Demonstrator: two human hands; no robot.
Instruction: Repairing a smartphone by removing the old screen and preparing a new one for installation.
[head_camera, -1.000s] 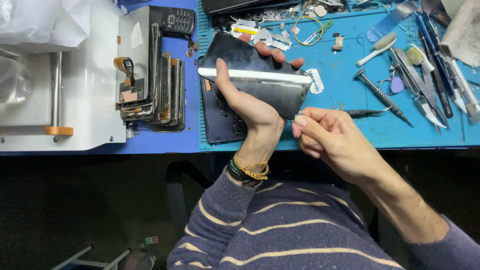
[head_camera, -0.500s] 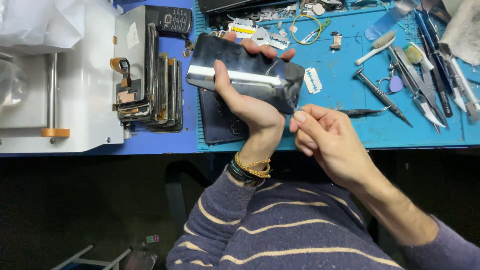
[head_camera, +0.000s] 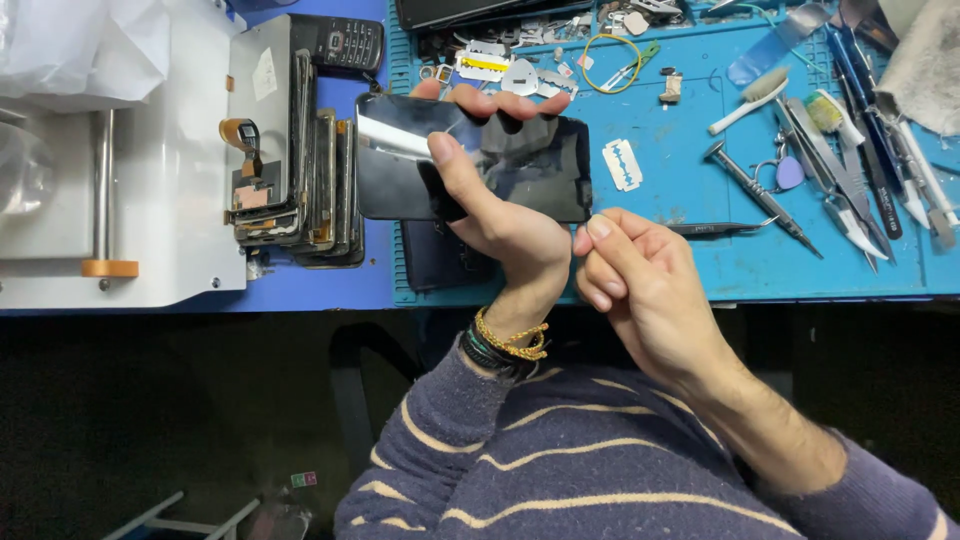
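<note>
Black glass phone screen (head_camera: 500, 165) lies long-ways, side to side. The left hand (head_camera: 500, 220) grips its middle. The right hand (head_camera: 640, 285), beside its right corner, is pinched, maybe on something tiny.

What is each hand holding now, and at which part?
The left hand holds the black phone screen across its middle, thumb on front. The right hand pinches at its lower right corner.

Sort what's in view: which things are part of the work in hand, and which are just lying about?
In hand:
- black phone screen panel, gripped by the left hand
- right hand, pinching at the panel's lower right corner

Lying about:
- razor blade
- tweezers
- stack of phone screens
- toothbrush
- keypad phone
- blue mat
</note>
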